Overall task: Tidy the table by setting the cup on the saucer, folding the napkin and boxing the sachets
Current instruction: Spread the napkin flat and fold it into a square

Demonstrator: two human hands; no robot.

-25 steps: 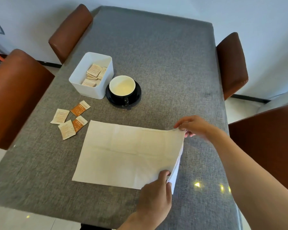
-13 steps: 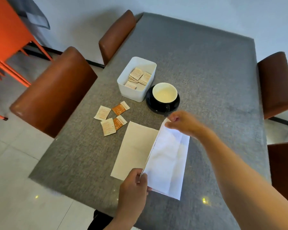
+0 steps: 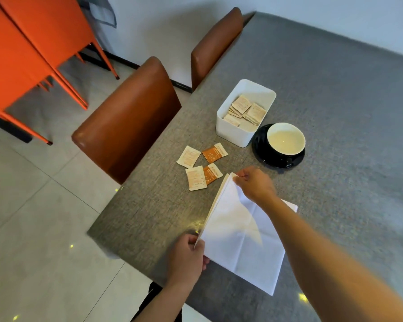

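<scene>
Your right hand [image 3: 254, 183] pinches the far corner of the white napkin [image 3: 240, 233], its grip closed on the paper, and your forearm lies across the top layer. Your left hand [image 3: 186, 256] has its grip closed on the near left corner, right at the worktop's [image 3: 335, 94] front edge. The napkin lies doubled over, the two layers meeting along its left edge, where a cream strip of the lower layer shows just past the upper one.

The cup [image 3: 286, 139], cream inside, sits on the black saucer [image 3: 261, 149], which touches or nearly touches the white box [image 3: 236, 138] on its left. The box holds a loose pile of pale sachets [image 3: 244, 110].

Four more sachets lie loose on the grey worktop between the box and the napkin: a pale one [image 3: 188, 156] and an orange one [image 3: 214, 152] farther from you, another pale one [image 3: 196, 177] and another orange one [image 3: 211, 173] just beside the napkin's far corner and your right hand. The near pair touch each other.

A brown chair back [image 3: 126, 117] stands close against the worktop's left side, level with the loose sachets, and a second brown chair [image 3: 215, 45] farther along. Orange chairs [image 3: 28, 43] stand well apart on the tiled floor [image 3: 33, 217].
</scene>
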